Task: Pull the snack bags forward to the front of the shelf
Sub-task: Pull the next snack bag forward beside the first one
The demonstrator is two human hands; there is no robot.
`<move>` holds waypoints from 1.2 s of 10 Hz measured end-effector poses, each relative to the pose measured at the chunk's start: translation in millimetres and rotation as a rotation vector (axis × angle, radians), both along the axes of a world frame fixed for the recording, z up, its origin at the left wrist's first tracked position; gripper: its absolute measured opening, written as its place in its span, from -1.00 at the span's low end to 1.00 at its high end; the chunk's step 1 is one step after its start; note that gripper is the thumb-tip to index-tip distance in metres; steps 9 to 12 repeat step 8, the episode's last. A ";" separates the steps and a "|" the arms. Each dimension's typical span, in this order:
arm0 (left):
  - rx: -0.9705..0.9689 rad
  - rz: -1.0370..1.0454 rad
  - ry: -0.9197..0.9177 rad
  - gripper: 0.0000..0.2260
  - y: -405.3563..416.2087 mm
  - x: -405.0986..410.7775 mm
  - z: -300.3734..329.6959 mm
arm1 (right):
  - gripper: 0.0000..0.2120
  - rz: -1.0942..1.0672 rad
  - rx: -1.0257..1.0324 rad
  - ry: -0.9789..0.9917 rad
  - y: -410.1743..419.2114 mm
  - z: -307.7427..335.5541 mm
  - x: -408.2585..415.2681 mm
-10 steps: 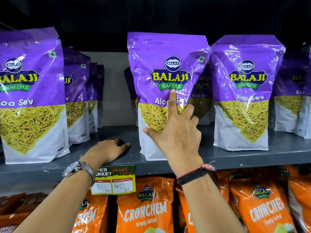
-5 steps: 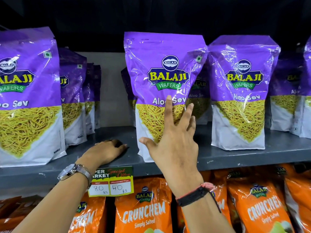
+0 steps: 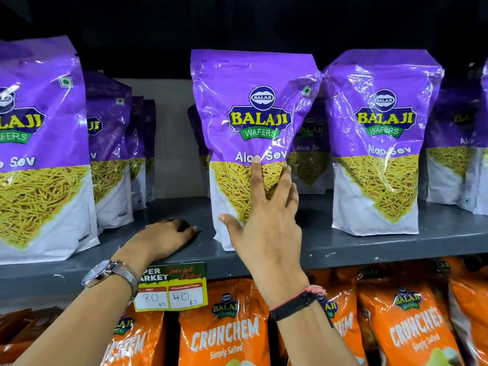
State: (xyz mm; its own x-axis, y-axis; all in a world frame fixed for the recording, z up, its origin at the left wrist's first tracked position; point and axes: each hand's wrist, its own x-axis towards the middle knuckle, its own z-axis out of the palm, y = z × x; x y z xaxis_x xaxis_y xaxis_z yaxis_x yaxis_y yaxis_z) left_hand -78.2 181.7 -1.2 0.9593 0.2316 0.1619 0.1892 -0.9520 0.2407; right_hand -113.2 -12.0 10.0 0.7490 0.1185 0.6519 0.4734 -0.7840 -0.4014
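A purple Aloo Sev snack bag (image 3: 253, 107) stands upright at the front edge of the grey shelf (image 3: 369, 247), in the middle. My right hand (image 3: 266, 223) is spread flat against its lower front, fingers apart, holding nothing. My left hand (image 3: 163, 239) rests palm down on the shelf edge just left of that bag, fingers curled. A second purple bag (image 3: 380, 143) stands to the right, slightly further back. Another (image 3: 39, 154) stands at the front on the left. More purple bags (image 3: 111, 149) sit deeper behind them.
A gap on the shelf lies between the left row and the middle bag, with the back wall showing. A price tag (image 3: 171, 286) hangs from the shelf edge. Orange Crunchem bags (image 3: 224, 326) fill the shelf below.
My right hand has slid slightly down the front of the middle bag, with its fingers spread wider. My left hand has stayed on the shelf edge.
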 end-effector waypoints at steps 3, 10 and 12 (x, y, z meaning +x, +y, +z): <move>-0.009 0.007 -0.001 -0.54 -1.4 -1.1 1.0 | -0.11 0.004 0.004 -0.019 1.7 -0.1 8.0; -0.021 0.046 -0.071 -0.47 -7.8 -7.3 3.5 | -0.44 0.285 0.717 -0.449 -72.0 16.5 -19.7; -0.021 0.046 -0.071 -0.47 -7.8 -7.3 3.5 | -0.44 0.285 0.717 -0.449 -72.0 16.5 -19.7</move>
